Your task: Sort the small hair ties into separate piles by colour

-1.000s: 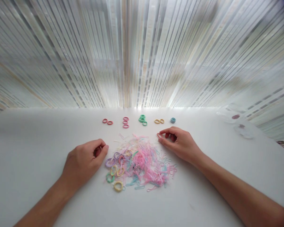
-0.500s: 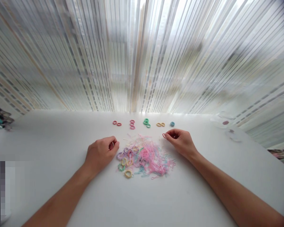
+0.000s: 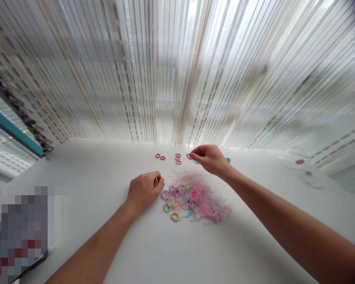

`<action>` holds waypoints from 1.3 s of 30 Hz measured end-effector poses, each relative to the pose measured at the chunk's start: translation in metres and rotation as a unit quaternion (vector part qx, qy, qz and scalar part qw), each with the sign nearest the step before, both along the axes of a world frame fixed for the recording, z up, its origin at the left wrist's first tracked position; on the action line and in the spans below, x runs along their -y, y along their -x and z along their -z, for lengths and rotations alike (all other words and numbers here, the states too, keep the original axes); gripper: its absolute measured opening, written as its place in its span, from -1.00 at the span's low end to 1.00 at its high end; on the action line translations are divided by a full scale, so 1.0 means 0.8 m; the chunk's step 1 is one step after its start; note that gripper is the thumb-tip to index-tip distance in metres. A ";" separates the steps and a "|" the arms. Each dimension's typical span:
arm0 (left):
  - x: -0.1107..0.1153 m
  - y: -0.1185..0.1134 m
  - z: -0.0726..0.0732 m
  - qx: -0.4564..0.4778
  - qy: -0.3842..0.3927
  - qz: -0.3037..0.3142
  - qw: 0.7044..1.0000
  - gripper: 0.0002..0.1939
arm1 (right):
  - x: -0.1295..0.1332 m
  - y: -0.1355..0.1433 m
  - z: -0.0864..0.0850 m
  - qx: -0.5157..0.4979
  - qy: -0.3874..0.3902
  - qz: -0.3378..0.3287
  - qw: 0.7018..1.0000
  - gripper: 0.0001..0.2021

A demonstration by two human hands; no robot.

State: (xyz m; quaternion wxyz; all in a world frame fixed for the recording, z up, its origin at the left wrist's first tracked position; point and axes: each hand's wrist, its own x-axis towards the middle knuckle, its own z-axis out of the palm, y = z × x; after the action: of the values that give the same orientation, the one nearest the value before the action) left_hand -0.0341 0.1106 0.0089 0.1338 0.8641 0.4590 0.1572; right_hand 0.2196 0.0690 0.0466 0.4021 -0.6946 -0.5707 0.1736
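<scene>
Between the thumb and fingertips of my right hand (image 3: 208,157) is a small red hair tie (image 3: 189,156), held above the back of the table, beside a short column of pink hair ties (image 3: 178,159). My left hand (image 3: 146,190) rests on the table with its fingers curled in, and nothing shows in it. Right of it lies a loose pile of thin pink, white and blue elastic bands (image 3: 198,197). Purple, yellow and green hair ties (image 3: 175,216) lie at the pile's left side. My right hand mostly hides the green ties and covers the yellow ones.
Two red hair ties (image 3: 160,157) lie at the back left, and a blue-green one (image 3: 228,160) peeks out right of my right hand. A clear plastic item (image 3: 298,161) sits at the far right. String curtains (image 3: 171,79) hang behind the white table (image 3: 154,252). A blurred-out patch covers the lower left.
My right hand has moved left and away from me with the red hair tie, from beside the pile to the back row. The view has turned slightly left. My left hand keeps its place.
</scene>
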 end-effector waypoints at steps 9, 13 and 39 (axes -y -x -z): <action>-0.001 0.001 0.002 0.005 0.004 0.012 1.000 -0.72 | -0.125 0.058 0.022 0.082 0.038 -0.058 0.994 -0.83; -0.001 0.002 0.004 0.010 0.003 0.015 1.000 -0.73 | -0.144 0.066 0.028 0.098 0.052 -0.085 0.990 -0.87; -0.005 -0.002 0.006 -0.004 -0.024 -0.005 1.000 -0.72 | 0.119 -0.074 0.016 -0.146 0.011 0.096 0.985 -0.57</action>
State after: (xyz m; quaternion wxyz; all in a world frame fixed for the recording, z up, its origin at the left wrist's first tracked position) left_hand -0.0323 0.1145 0.0038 0.1102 0.8653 0.4603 0.1653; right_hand 0.2786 -0.0262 0.0337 0.4880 -0.7179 -0.4346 0.2397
